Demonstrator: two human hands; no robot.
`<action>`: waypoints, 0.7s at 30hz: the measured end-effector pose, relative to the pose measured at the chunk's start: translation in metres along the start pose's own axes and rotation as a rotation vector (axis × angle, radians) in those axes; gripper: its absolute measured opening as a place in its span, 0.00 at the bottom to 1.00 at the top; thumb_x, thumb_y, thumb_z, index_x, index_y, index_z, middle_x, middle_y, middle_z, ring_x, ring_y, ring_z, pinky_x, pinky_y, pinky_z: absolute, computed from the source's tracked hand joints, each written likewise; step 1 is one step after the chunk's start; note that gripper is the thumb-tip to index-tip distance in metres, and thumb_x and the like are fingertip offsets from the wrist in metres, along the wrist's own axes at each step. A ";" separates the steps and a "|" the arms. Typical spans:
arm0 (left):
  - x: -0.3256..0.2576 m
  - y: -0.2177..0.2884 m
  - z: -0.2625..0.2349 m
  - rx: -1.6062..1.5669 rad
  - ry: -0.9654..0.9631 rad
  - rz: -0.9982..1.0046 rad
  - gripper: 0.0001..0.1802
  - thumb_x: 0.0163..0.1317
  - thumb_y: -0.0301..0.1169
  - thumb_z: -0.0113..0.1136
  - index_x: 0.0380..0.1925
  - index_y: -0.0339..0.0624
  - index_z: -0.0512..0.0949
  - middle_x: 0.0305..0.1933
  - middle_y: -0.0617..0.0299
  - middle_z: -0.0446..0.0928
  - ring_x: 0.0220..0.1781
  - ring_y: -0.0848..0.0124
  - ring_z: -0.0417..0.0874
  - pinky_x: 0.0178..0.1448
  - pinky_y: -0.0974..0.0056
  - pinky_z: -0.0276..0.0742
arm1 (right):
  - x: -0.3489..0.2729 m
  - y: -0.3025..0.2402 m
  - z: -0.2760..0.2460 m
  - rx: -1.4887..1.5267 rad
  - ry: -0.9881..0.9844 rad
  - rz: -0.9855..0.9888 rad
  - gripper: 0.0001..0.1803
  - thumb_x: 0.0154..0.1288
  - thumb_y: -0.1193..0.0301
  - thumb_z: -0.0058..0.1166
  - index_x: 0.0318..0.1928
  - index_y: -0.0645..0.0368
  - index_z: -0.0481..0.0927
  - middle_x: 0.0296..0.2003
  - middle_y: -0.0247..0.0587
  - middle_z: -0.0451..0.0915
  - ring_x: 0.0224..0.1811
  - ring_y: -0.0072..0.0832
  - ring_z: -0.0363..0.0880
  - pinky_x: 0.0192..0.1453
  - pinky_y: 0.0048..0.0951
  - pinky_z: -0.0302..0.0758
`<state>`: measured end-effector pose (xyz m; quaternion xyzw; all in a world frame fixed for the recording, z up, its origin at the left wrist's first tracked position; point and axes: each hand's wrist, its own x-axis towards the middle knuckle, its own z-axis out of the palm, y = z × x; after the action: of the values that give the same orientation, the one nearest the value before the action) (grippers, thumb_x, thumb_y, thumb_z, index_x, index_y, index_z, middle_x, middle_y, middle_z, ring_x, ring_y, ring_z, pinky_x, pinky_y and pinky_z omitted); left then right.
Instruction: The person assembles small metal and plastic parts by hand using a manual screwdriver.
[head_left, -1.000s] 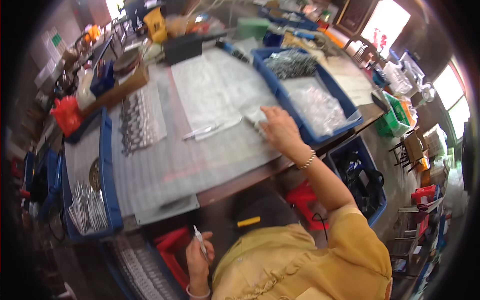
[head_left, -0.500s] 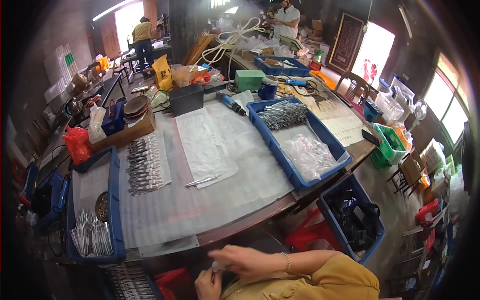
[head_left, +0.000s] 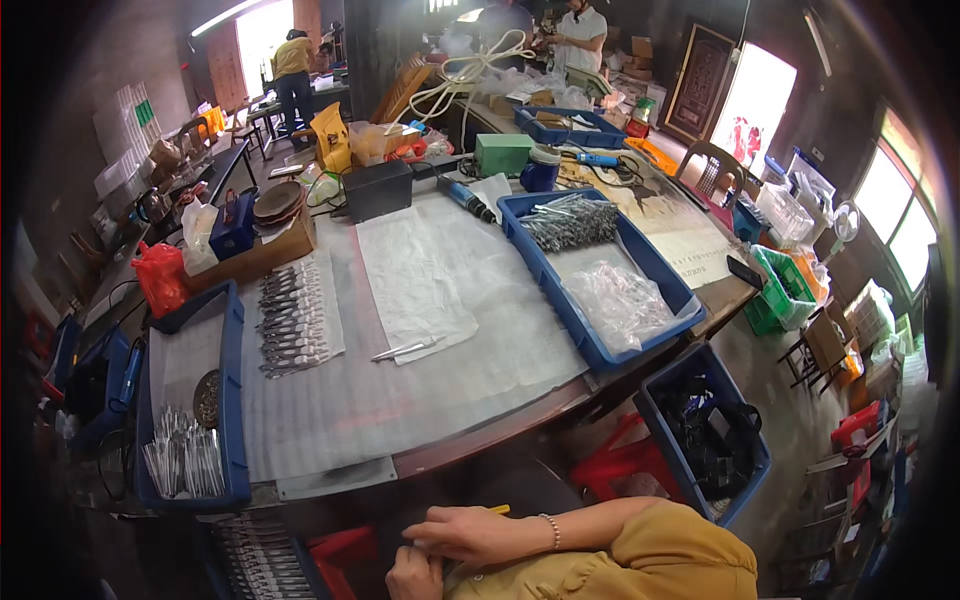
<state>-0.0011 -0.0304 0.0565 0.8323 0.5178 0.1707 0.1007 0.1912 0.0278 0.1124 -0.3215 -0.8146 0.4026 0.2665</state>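
Observation:
Below the table's near edge, my left hand [head_left: 413, 574] is closed with its fingertips up against my right hand [head_left: 470, 534]. My right hand lies palm down over it, fingers curled. Whatever they hold between them is hidden. A thin yellow stick-like piece [head_left: 501, 509] shows just behind my right hand; I cannot tell whether it is held. On the table ahead, a slim silver pen-like tool [head_left: 407, 349] lies across the edge of a white sheet [head_left: 405, 270]. To its left is a column of similar silver pieces [head_left: 293, 318].
A blue tray [head_left: 234, 420] with upright silver rods [head_left: 183, 458] stands at left. Another blue tray [head_left: 590, 345] holds metal rods and a plastic bag [head_left: 622, 308]. A blue bin [head_left: 752, 480] of black items and a red stool [head_left: 628, 460] are at right. Two people work behind the table.
My right hand has lowered and flattened over my left; the small white piece between them no longer shows. The yellow piece has come into view. The view has shifted slightly.

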 end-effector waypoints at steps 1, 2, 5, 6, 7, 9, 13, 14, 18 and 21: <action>-0.005 0.001 0.000 0.047 0.003 0.016 0.10 0.66 0.34 0.53 0.42 0.42 0.77 0.34 0.52 0.76 0.33 0.58 0.76 0.36 0.58 0.77 | 0.001 0.003 0.003 0.007 -0.008 -0.002 0.23 0.63 0.72 0.56 0.58 0.60 0.71 0.37 0.49 0.73 0.39 0.46 0.77 0.41 0.39 0.75; -0.007 -0.001 0.001 0.051 -0.001 0.013 0.10 0.66 0.34 0.53 0.42 0.42 0.77 0.34 0.52 0.76 0.33 0.58 0.76 0.36 0.58 0.77 | 0.005 0.015 0.002 0.015 0.052 0.113 0.22 0.64 0.72 0.56 0.58 0.60 0.70 0.38 0.49 0.73 0.40 0.46 0.77 0.42 0.40 0.75; -0.006 -0.003 0.000 -0.039 0.063 -0.055 0.10 0.64 0.39 0.56 0.35 0.44 0.76 0.31 0.56 0.74 0.33 0.63 0.75 0.36 0.59 0.77 | 0.004 0.017 0.001 0.036 0.164 0.202 0.22 0.64 0.73 0.54 0.58 0.61 0.69 0.38 0.49 0.72 0.41 0.47 0.77 0.43 0.41 0.75; -0.006 -0.004 -0.004 -0.075 0.098 -0.035 0.08 0.63 0.34 0.58 0.34 0.41 0.77 0.28 0.55 0.74 0.27 0.60 0.76 0.31 0.58 0.74 | 0.002 0.008 0.006 0.070 0.133 0.099 0.22 0.64 0.72 0.54 0.58 0.60 0.70 0.37 0.50 0.73 0.40 0.47 0.77 0.42 0.41 0.75; -0.006 -0.002 -0.010 -0.109 0.126 -0.018 0.06 0.62 0.30 0.60 0.32 0.38 0.79 0.25 0.54 0.74 0.21 0.58 0.76 0.25 0.57 0.71 | 0.000 0.000 0.013 0.111 0.102 0.000 0.22 0.64 0.70 0.53 0.58 0.59 0.70 0.36 0.50 0.73 0.39 0.47 0.76 0.40 0.41 0.75; -0.007 0.001 -0.013 -0.060 0.097 -0.020 0.08 0.63 0.31 0.60 0.35 0.38 0.78 0.26 0.56 0.73 0.21 0.59 0.77 0.24 0.58 0.72 | 0.001 0.023 0.022 0.044 0.164 0.060 0.22 0.63 0.70 0.54 0.57 0.60 0.70 0.37 0.49 0.74 0.41 0.48 0.77 0.41 0.42 0.76; 0.000 0.004 -0.019 -0.010 0.023 -0.076 0.08 0.57 0.29 0.62 0.34 0.40 0.75 0.30 0.53 0.71 0.26 0.54 0.79 0.27 0.54 0.74 | 0.008 0.000 -0.001 0.146 0.098 0.192 0.22 0.60 0.72 0.58 0.55 0.65 0.73 0.41 0.52 0.77 0.43 0.48 0.76 0.46 0.40 0.76; 0.000 0.002 -0.021 -0.057 0.070 0.007 0.06 0.58 0.28 0.61 0.33 0.40 0.74 0.29 0.53 0.71 0.25 0.55 0.78 0.26 0.54 0.75 | 0.006 -0.002 0.006 0.036 0.102 0.104 0.22 0.60 0.72 0.58 0.55 0.65 0.73 0.41 0.52 0.77 0.43 0.48 0.76 0.46 0.41 0.76; 0.008 0.005 -0.033 -0.105 0.071 -0.082 0.12 0.57 0.27 0.62 0.39 0.36 0.75 0.29 0.53 0.71 0.27 0.56 0.80 0.29 0.58 0.77 | 0.020 0.027 0.002 0.083 0.220 0.207 0.23 0.59 0.75 0.58 0.56 0.64 0.73 0.38 0.50 0.76 0.41 0.47 0.76 0.46 0.38 0.76; 0.002 -0.001 -0.026 -0.158 0.096 -0.071 0.12 0.52 0.25 0.66 0.36 0.37 0.77 0.29 0.54 0.72 0.25 0.56 0.78 0.28 0.57 0.76 | 0.019 -0.003 0.006 0.142 0.103 0.092 0.23 0.56 0.78 0.57 0.55 0.61 0.73 0.40 0.52 0.76 0.41 0.49 0.78 0.43 0.39 0.77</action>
<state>-0.0112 -0.0288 0.0802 0.7936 0.5362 0.2470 0.1474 0.1738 0.0379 0.1152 -0.3593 -0.7533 0.4542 0.3115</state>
